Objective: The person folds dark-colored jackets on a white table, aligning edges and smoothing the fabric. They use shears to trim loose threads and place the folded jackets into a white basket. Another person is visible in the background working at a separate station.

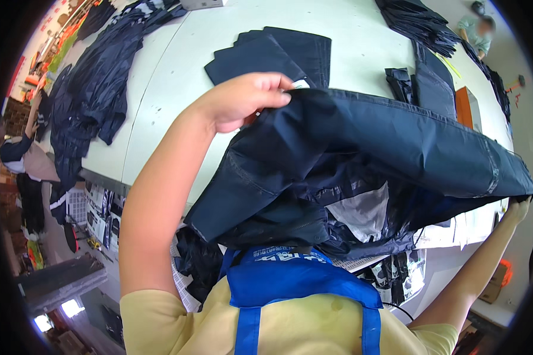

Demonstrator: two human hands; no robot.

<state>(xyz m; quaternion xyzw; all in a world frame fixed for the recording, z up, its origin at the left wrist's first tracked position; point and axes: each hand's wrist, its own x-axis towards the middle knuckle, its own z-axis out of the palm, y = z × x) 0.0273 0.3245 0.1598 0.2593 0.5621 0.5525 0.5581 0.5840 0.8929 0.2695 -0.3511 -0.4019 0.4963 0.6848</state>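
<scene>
I hold a dark navy jacket (361, 154) spread in the air above the near edge of a white table (177, 65). My left hand (243, 97) grips one end of it at the top, near the middle of the view. At the far right my right hand (518, 208) grips the other end, arm stretched out. The garment sags between the two hands and shows a grey lining underneath. It hides most of the table's near edge and my blue apron's top.
A folded navy stack (272, 53) lies on the table beyond my left hand. More navy garments are heaped at the table's left (95, 89) and far right (423, 26). An orange-brown box (466, 107) sits at the right. Other people stand at far left and top right.
</scene>
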